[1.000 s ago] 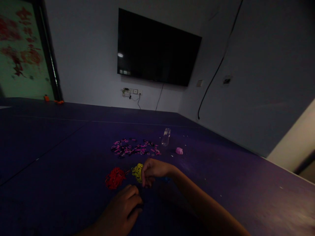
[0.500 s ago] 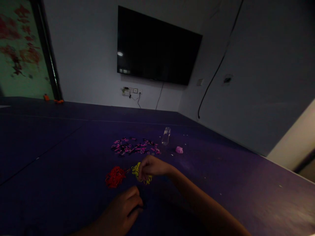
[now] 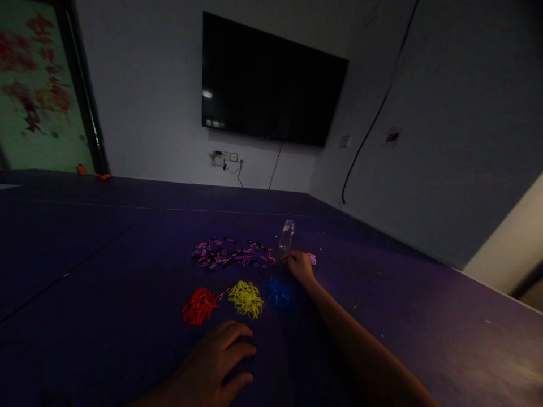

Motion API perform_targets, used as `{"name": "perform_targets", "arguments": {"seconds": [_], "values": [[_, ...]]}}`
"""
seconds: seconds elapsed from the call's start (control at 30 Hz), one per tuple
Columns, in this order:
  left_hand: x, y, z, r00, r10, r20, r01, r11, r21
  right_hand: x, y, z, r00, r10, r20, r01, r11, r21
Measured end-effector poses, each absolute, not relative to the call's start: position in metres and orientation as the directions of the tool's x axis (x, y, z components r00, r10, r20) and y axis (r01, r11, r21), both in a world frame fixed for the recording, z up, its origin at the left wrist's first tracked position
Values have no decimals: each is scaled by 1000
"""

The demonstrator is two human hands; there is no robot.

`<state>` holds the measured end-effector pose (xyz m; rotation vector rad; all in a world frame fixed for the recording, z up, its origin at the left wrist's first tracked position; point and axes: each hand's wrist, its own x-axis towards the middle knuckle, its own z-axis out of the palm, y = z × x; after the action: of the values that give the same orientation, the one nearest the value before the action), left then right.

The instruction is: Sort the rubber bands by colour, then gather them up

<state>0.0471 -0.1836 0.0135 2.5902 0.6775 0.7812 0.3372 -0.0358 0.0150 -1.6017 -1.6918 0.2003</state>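
Observation:
My right hand (image 3: 297,265) reaches to the right end of a scatter of pink and black bands (image 3: 220,257), its fingers bent together; whatever may be between the fingertips is too small to tell. My left hand (image 3: 220,359) is low in the middle, fingers curved and apart, with a small dark patch by its fingertips. Beyond it lie a red pile of bands (image 3: 199,306) and a yellow pile (image 3: 246,299). A blue pile (image 3: 280,293) lies just left of my right forearm. Behind my right hand is a pink item (image 3: 312,258), partly covered.
A clear bottle (image 3: 287,235) lies on the purple floor (image 3: 106,254) beyond my right hand. Small white bits dot the floor to the right. A large dark screen (image 3: 271,79) hangs on the wall, with sockets and cables below.
My right hand has moved from the yellow pile forward and right to the pink and black bands, uncovering the yellow and blue piles. The fingers of my left hand have spread.

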Motion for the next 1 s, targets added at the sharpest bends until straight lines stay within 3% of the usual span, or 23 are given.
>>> {"name": "perform_targets", "arguments": {"seconds": [0.3,0.77,1.0], "values": [[47,-172,-4,824,394,407,286,-910,300,323,-41,20,-182,905,384,893,316,-321],[47,-174,-4,813,429,394,319,-894,316,318,-46,25,-219,914,340,914,314,-256],[47,-175,1,810,414,415,294,-900,323,315,-47,27,-210,922,326,951,270,-149]]}}
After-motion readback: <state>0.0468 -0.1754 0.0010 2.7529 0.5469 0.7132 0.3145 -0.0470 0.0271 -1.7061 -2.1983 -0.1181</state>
